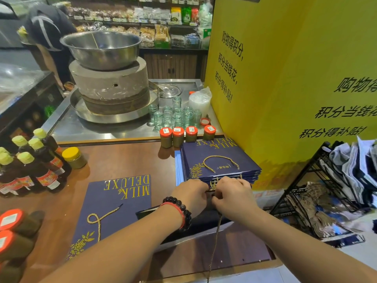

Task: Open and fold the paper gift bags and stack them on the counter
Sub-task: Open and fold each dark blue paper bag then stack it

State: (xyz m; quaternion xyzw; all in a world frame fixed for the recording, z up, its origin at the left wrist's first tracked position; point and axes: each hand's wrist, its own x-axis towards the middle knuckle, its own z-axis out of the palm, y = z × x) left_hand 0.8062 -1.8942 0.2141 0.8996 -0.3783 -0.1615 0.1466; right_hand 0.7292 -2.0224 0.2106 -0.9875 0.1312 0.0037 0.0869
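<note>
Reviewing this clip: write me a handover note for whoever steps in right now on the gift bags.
Left hand and right hand: both pinch the top edge of the dark bag at the gold cord, near the counter's front.
Stack of flat bags lies just behind the hands, by the yellow board.
One flat bag lies apart, left.
Done: the stack.
Left: finish the held bag, stack it and, probably, the loose one.

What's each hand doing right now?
Left hand: fingers curled, pinching the top edge of the dark bag.
Right hand: fingers curled, pinching the same edge.
</note>
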